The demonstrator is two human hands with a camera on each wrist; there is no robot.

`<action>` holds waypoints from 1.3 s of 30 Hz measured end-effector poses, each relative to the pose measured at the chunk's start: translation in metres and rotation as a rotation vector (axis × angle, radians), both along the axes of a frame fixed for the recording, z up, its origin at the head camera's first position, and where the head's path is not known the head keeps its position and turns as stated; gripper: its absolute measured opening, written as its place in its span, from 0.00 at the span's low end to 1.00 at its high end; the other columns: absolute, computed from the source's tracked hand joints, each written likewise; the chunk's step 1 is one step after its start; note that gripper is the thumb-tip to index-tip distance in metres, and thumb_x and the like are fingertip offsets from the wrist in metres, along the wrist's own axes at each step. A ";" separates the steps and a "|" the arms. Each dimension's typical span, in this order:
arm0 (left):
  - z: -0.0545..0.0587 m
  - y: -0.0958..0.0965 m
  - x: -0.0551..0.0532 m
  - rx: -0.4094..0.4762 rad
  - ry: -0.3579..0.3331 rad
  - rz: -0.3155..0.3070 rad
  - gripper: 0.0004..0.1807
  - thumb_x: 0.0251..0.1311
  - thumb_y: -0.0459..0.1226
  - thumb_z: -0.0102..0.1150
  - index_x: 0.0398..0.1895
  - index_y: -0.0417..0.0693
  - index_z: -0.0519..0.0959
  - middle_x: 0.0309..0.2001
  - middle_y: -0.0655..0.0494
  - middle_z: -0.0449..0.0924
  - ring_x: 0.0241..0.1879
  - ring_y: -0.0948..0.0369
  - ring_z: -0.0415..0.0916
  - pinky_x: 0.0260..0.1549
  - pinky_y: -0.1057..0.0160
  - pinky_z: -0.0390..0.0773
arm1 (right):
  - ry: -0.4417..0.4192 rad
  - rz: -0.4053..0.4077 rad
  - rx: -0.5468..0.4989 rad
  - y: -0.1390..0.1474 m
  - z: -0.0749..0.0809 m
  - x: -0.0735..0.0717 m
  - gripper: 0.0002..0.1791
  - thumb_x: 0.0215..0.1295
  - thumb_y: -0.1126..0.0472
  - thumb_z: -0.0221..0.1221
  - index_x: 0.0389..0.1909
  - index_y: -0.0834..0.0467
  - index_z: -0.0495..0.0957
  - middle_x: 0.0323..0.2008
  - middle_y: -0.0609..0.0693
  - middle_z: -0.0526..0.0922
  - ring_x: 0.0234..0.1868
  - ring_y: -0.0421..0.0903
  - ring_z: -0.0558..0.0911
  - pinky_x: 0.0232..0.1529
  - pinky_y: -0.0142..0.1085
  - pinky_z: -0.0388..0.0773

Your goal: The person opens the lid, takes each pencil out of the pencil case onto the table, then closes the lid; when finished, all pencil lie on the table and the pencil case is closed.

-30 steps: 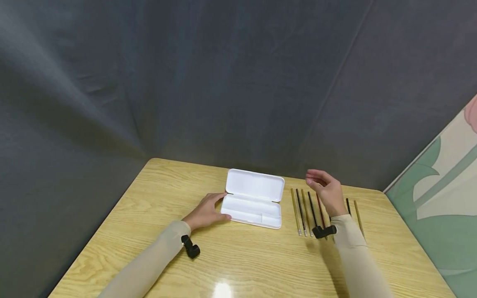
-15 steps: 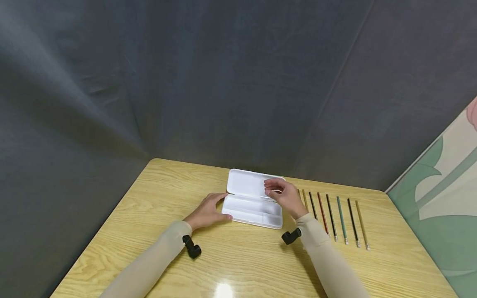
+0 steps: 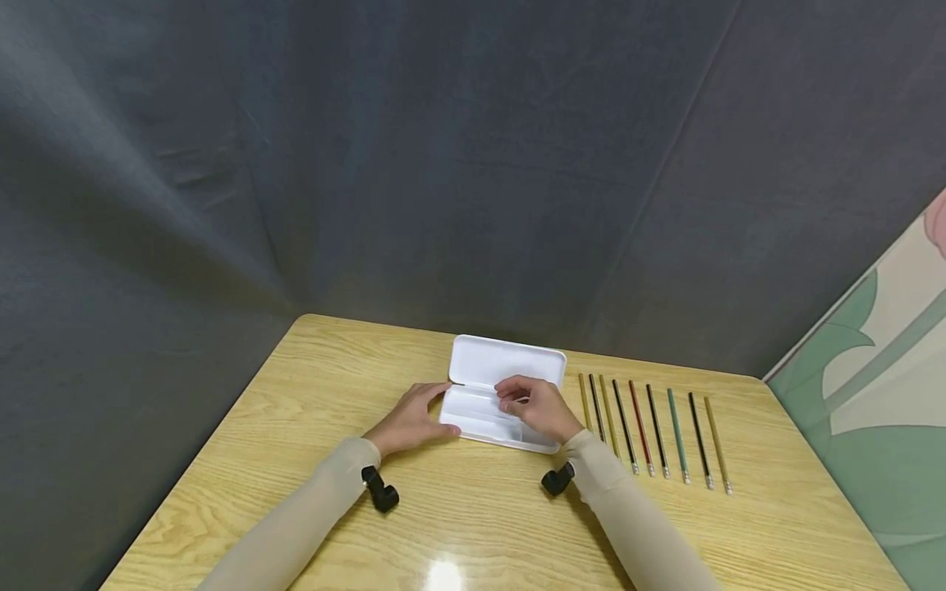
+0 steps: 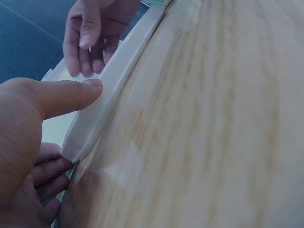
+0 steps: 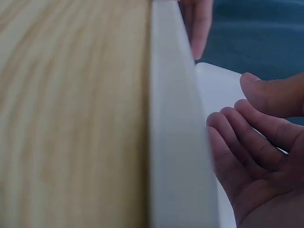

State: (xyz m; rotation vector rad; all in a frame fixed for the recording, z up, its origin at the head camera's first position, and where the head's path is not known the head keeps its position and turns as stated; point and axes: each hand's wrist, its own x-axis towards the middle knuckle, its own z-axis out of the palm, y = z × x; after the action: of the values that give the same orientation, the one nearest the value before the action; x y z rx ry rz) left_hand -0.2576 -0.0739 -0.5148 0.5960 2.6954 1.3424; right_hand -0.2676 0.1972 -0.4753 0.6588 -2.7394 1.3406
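A white pencil case (image 3: 508, 364) lies with its lid raised back, showing a tray with a long section and a small front-right compartment. My left hand (image 3: 408, 420) holds the case's left end, the thumb (image 4: 71, 97) on the front wall and the fingers at the back left corner. Over the tray's right half hovers my right hand (image 3: 543, 408), its fingers (image 5: 251, 137) loosely bent and thumb apart, with nothing between them. It hides part of the tray. Whether its fingertips touch the case, I cannot tell.
Right of the case, several pencils lie in a spaced row, among them a red pencil (image 3: 640, 427) and a teal pencil (image 3: 677, 433), erasers toward me. A dark curtain (image 3: 473, 180) hangs behind the wooden table (image 3: 473, 525). Patterned fabric (image 3: 879, 410) stands at the right edge.
My right hand has moved left from above the pencils and come down over the case's tray, uncovering the pencil row. The left hand and the case have stayed put.
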 end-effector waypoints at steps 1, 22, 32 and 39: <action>-0.001 0.000 0.000 -0.005 -0.001 0.000 0.48 0.50 0.55 0.76 0.75 0.56 0.68 0.73 0.52 0.68 0.75 0.49 0.60 0.73 0.44 0.64 | -0.006 0.004 0.016 0.000 -0.002 0.000 0.11 0.63 0.66 0.68 0.46 0.58 0.86 0.40 0.53 0.89 0.40 0.44 0.87 0.43 0.29 0.83; -0.001 -0.001 0.000 -0.002 0.001 -0.003 0.48 0.50 0.56 0.76 0.75 0.55 0.68 0.73 0.51 0.69 0.75 0.49 0.60 0.74 0.43 0.63 | -0.092 0.079 0.193 -0.008 -0.002 -0.002 0.14 0.66 0.72 0.61 0.42 0.51 0.88 0.39 0.45 0.90 0.43 0.39 0.86 0.47 0.33 0.83; -0.003 -0.002 -0.001 0.001 0.002 -0.006 0.48 0.50 0.57 0.76 0.75 0.56 0.68 0.73 0.51 0.68 0.75 0.49 0.60 0.73 0.43 0.64 | -0.085 0.095 0.233 -0.014 0.006 -0.001 0.15 0.64 0.75 0.62 0.42 0.53 0.87 0.38 0.45 0.90 0.43 0.40 0.86 0.48 0.37 0.84; -0.003 -0.002 -0.001 -0.010 0.004 -0.005 0.49 0.50 0.57 0.76 0.75 0.56 0.68 0.73 0.52 0.68 0.75 0.50 0.60 0.74 0.44 0.63 | -0.100 0.151 0.249 -0.012 0.009 -0.004 0.12 0.65 0.72 0.63 0.43 0.53 0.87 0.40 0.45 0.91 0.44 0.40 0.86 0.48 0.36 0.83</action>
State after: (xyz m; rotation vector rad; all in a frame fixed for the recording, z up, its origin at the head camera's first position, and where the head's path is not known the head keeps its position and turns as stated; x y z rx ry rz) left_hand -0.2589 -0.0754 -0.5183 0.6039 2.7003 1.3270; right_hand -0.2717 0.1850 -0.4666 0.8500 -3.0232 1.0920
